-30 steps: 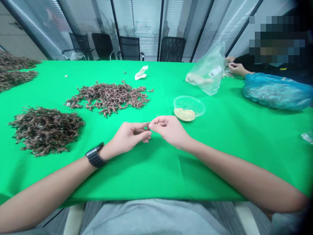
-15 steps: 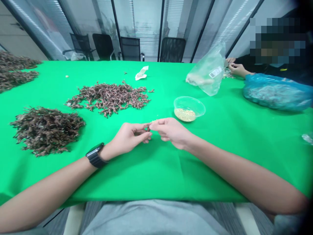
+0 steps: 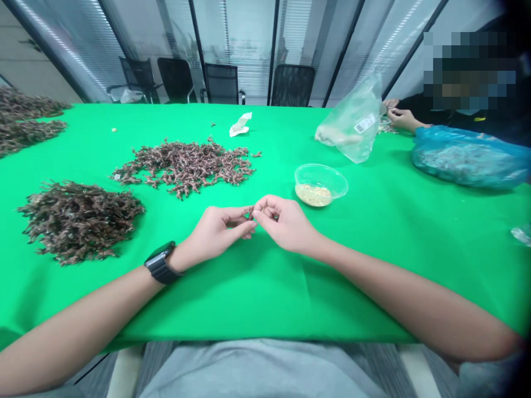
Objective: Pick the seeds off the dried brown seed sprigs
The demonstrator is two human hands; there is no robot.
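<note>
My left hand, with a dark watch on its wrist, pinches a small, shrivelled dried brown piece between thumb and fingers. The tips of my right hand are closed against the same piece; whether they hold a part of it is too small to make out. Just beyond my right hand stands a clear plastic bowl with pale yellowish bits at its bottom. Farther off to the left lies a loose spread of similar brown pieces, and nearer me at the left a denser, darker heap.
More brown heaps lie at the far left of the green-covered table. Crumpled white paper and a clear labelled bag stand toward the back. At the right, a blue bag lies before another person's hands.
My right hand's fingers have curled in and its wrist has turned slightly. Pale bits seen earlier at its fingertips no longer show. My left hand stays almost still.
</note>
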